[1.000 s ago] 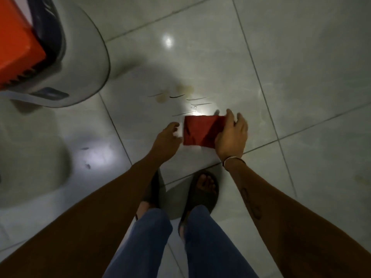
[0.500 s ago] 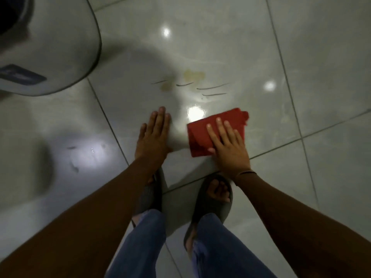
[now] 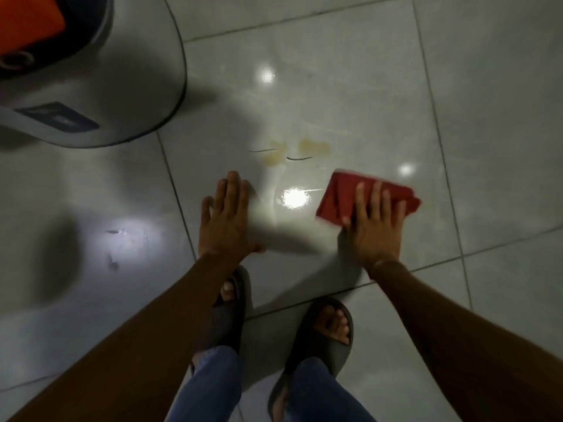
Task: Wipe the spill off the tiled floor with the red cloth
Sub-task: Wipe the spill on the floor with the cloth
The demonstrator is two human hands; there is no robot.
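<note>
Currently the right hand [image 3: 376, 226] lies flat on the red cloth [image 3: 341, 197], fingers spread and extended, pressing the folded cloth onto the tiled floor [image 3: 487, 117]; nothing is pinched or gripped, palm sits over the cloth's near edge. Cloth looks blurred at its far and right edges. Left hand [image 3: 227, 220] is flat on the floor too, fingers straight and close together, holding nothing, well apart from the cloth at its 9 o'clock. Between the two hands is a bright light glare [image 3: 295, 198] on the glossy tile.

Spill [image 3: 313, 147]: yellowish patches with a couple of thin dark streaks, at about 11 o'clock from the cloth, near it but not touching. Cloth does not cover the patches. A second yellowish patch [image 3: 275, 153] sits just left of the first.

Grey rounded appliance base [image 3: 100, 86] fills the 10 o'clock corner of the view, with an orange part [image 3: 27, 22] on top and a dark label [image 3: 58, 118] on its side; cannot tell what the appliance is. Small dark specks [image 3: 114, 248] lie on the tile at 9 o'clock from the left hand.

At 6 o'clock, two feet in dark slide sandals [image 3: 323, 336] and blue jeans legs [image 3: 210, 388]; both forearms reach forward from the bottom corners. A thin band [image 3: 385, 263] circles the right wrist.
</note>
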